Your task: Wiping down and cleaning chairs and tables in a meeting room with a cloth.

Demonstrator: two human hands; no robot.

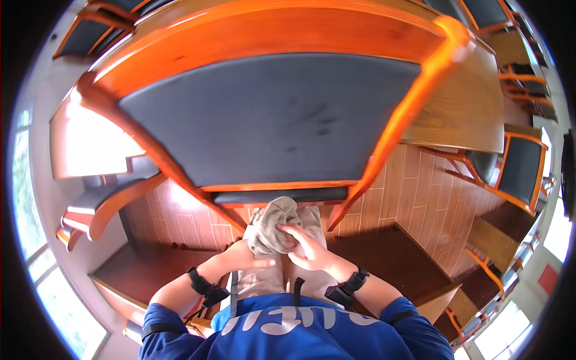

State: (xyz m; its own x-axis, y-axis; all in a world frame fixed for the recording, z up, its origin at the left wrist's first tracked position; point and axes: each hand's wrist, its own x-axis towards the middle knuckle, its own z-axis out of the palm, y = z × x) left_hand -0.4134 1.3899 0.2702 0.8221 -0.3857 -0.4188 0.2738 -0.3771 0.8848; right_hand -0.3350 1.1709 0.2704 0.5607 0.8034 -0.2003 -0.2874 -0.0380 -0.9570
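Observation:
A crumpled grey-green cloth point(272, 227) is bunched between my two hands, above my light trousers. My left hand point(240, 258) holds it from the left, its thumb stretched below the cloth and its other fingers hidden behind the folds. From the right, my right hand point(315, 253) holds the cloth's edge, fingers over the top and thumb lower down. Just beyond stands a chair whose dark grey padded backrest point(270, 117) faces me. Dark smudges mark the right part of its padding. An orange wooden frame point(396, 123) borders the panel, and a strip of the seat point(279, 196) shows below.
A wooden table point(454, 103) stands behind the chair. Another chair point(108, 193) is at the left, and a further one point(519, 166) at the right. Dark brown tabletops point(382, 265) lie close behind me on both sides. The floor point(405, 189) has wood-look tiles.

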